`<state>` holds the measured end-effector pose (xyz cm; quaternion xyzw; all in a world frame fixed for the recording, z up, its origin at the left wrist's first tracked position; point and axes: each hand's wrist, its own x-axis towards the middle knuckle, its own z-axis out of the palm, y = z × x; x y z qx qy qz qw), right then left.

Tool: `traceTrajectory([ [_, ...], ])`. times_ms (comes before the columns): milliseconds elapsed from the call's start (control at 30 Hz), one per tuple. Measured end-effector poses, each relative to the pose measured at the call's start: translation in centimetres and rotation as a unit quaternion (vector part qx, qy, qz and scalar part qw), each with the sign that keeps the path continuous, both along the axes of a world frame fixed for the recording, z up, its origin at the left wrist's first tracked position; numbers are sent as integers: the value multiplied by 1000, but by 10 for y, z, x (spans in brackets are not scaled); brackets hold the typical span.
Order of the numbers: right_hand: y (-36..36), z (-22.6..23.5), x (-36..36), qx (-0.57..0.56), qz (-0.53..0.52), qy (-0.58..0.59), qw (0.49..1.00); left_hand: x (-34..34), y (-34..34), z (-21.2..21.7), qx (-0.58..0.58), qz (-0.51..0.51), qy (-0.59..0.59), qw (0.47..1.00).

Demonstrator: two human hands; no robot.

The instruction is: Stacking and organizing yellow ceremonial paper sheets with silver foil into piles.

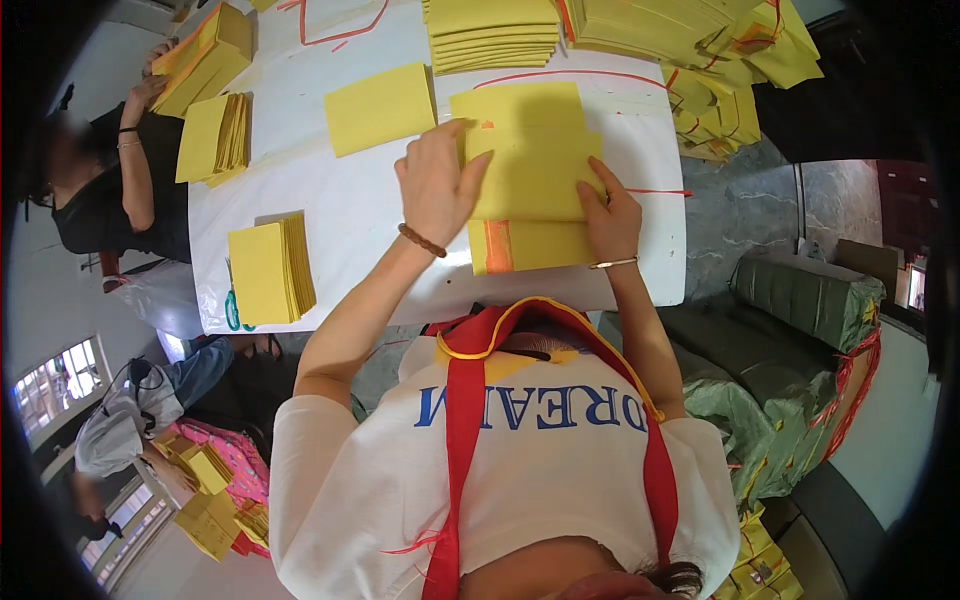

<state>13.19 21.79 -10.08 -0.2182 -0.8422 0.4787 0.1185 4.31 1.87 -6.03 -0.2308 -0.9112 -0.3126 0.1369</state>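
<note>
Yellow paper sheets (535,180) lay in a loose overlapping pile on the white counter (340,215), directly under both hands. One sheet at the near edge of the pile, between the wrists, showed an orange stripe (498,246). The left hand (438,185) rested flat on the pile's left side, fingers spread open and pressing down, gripping nothing. The right hand (608,212) lay on the pile's right edge, fingers curved over the paper; whether it pinched a sheet could not be told. A single yellow sheet (380,107) lay just beyond the left hand. Further left of that hand sat a neat yellow stack (268,270). Beyond both hands stood taller stacks (492,32). To the right of the right hand, green wrapped bundles (805,295) rested on the floor.
</note>
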Motion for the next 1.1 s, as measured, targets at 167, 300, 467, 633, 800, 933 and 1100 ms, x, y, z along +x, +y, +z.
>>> traceTrajectory([
  [167, -5, 5, 2, -4, -13, -14, 1000, 10, 30, -8, -74, -208, 51, 974],
  [300, -3, 8, 3, 42, 21, 28, 998, 18, 32, -29, -144, -232, 23, 962],
  [467, -13, 31, 33, 316, 50, 59, 946, 17, 35, -32, -171, -216, 16, 961],
  [633, -10, 19, 49, 334, 238, -20, 912, 12, 34, -22, -151, -255, 18, 955],
  [800, -11, 17, 55, 292, 246, -29, 924, 12, 23, -20, -154, -335, -2, 930],
  [933, 13, 16, 47, 21, 230, 28, 973, 25, 28, -26, -229, -303, 179, 908],
  [1100, 24, 23, 41, -94, 78, 90, 989, 12, 31, -28, -155, -304, 125, 932],
])
